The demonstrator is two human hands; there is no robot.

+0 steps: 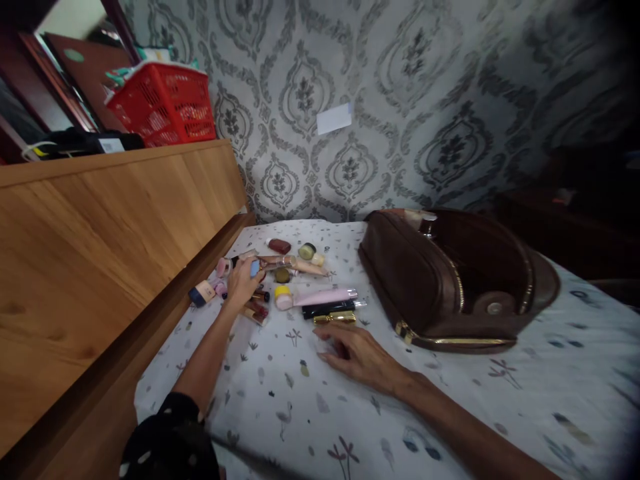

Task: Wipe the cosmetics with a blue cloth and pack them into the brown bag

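Observation:
My left hand (242,283) is over the cosmetics on the left, its fingers closed around a small blue item (255,268) whose kind I cannot make out. Beside it lie a pink-lidded jar (224,267), a dark-capped beige tube (202,293) and dark red lip-gloss tubes (256,311). My right hand (357,350) hovers low over the sheet, fingers loosely bent and apart, holding nothing. Just beyond its fingertips are a gold tube (335,319), a black tube (327,309) and a pink tube (325,296), lying side by side. A yellow-lidded jar (283,298) sits at their left end.
A brown toiletry bag (405,267) stands unzipped on the right of the patterned sheet (300,400). Farther back lie a dark red bottle (279,246) and a small green jar (307,251). A wooden headboard (125,213) borders the left, with a red basket (165,103) on top.

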